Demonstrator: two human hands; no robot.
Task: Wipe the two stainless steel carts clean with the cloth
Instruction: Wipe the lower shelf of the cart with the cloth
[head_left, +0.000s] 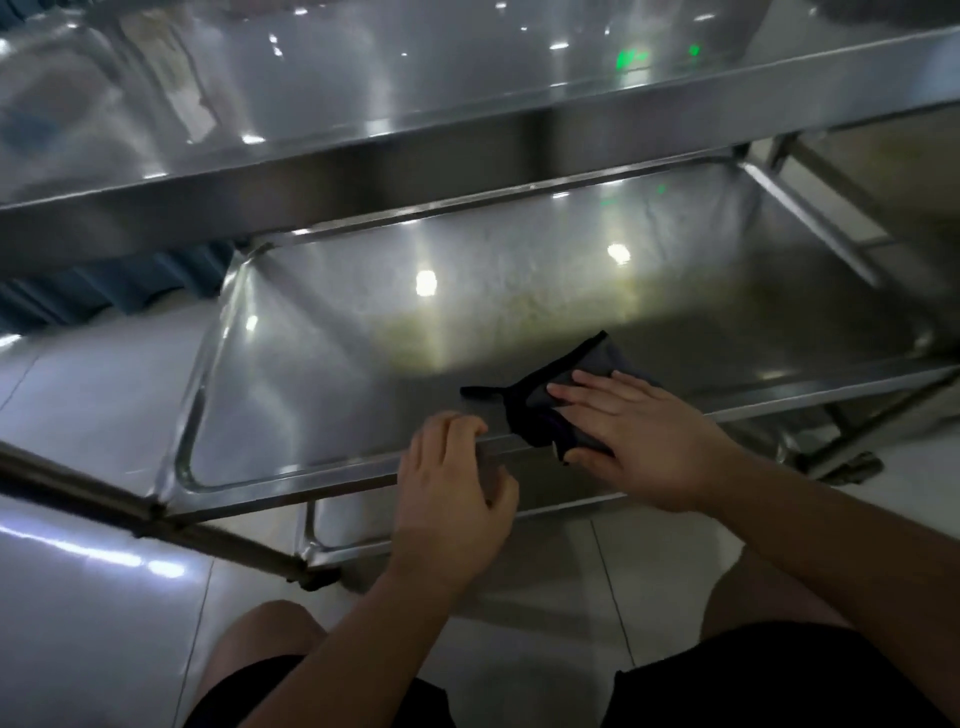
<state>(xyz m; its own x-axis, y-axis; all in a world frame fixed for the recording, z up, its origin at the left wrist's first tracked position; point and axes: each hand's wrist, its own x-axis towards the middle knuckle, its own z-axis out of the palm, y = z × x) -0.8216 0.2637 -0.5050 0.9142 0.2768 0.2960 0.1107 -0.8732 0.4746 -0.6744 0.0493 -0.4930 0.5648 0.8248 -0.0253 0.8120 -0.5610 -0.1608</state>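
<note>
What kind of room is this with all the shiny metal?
Probably a working kitchen or a service room; I can't be sure. A stainless steel cart with tray shelves stands on a pale tiled floor, and the right hand presses a dark cloth on a shelf.

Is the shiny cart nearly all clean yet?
Hard to say. The top shelf gleams, but I cannot tell if it was wiped. Right now the right hand presses the cloth on the middle shelf by its front rim, which the left hand holds. A dull yellowish patch, a lower shelf and the second cart remain.
</note>
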